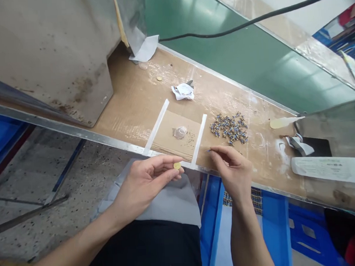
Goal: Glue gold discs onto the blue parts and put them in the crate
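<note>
A yellow disc (177, 165) sits between the pinching fingers of the left hand (146, 180); the right hand (234, 171), extended over the near edge of the counter (128, 111), pinches a small blue piece (208, 150).

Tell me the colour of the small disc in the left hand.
Yellow; the small disc shows best in the head view.

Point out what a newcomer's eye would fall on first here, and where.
Probably the pile of small blue and gold-coloured parts on the brown bench, just beyond the right hand. Next, perhaps, the yellow disc pinched in the left hand, then the clear round object lying between two white strips.
</note>
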The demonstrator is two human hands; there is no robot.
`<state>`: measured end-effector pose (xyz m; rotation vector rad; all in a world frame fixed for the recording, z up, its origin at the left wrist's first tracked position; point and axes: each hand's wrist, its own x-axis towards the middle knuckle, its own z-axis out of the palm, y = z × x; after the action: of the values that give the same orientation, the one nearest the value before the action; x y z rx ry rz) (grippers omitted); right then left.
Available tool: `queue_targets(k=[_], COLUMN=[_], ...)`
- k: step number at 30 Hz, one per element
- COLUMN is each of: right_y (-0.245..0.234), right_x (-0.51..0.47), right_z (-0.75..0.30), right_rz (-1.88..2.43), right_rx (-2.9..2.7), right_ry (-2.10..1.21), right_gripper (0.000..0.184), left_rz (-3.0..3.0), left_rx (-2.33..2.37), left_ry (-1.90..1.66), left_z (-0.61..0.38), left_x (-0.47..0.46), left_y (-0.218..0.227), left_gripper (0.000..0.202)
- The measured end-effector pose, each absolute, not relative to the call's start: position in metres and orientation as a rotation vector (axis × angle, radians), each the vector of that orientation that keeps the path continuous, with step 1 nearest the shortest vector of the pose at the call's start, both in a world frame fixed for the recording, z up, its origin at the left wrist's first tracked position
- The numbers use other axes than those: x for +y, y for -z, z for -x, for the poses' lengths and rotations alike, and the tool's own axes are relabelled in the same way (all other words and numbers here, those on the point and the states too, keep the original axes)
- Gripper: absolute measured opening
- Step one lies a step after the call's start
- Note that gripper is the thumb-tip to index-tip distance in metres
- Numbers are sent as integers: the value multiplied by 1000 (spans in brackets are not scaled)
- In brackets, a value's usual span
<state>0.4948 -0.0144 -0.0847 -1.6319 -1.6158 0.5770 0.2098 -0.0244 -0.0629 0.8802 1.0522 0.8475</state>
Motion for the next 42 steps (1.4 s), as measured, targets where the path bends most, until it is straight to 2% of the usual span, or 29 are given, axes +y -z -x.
queue_targets(k=[3, 7, 10, 14, 19, 22, 27, 30, 42], right_y=[85, 78, 76, 80, 80, 75, 59, 51, 60], right_x=[-8, -6, -5, 3, 17, 22, 31, 37, 46], right_z=[-491, -484, -474, -459, -447, -441, -428, -420, -409], right_rz=[1635, 1627, 1605, 1449, 1329, 1349, 1407, 1386, 1334], right_rx=[-1781, -1791, -1495, -1049, -882, -1003, -1524, -1770, -1983], right_ry=[-425, -409, -598, -1000, -1261, -1127, -545, -328, -211], right_gripper=[12, 14, 11, 23, 26, 21, 9, 15, 24], left_rz=[-919, -879, -848, -806, -774, -813, -856, -863, -929], left_rx=[1075, 1051, 1006, 965, 945, 971, 977, 992, 1051], left_ry=[-858, -867, -877, -887, -918, -963, -1003, -1031, -1027], left_z=[-205, -200, -196, -189, -183, -182, -186, -190, -190], left_x=[-26, -20, -13, -8, -5, 0, 10, 10, 5], left_y=[68, 73, 77, 82, 86, 90, 97, 101, 103], left_gripper=[25, 19, 15, 18, 19, 20, 21, 24, 28])
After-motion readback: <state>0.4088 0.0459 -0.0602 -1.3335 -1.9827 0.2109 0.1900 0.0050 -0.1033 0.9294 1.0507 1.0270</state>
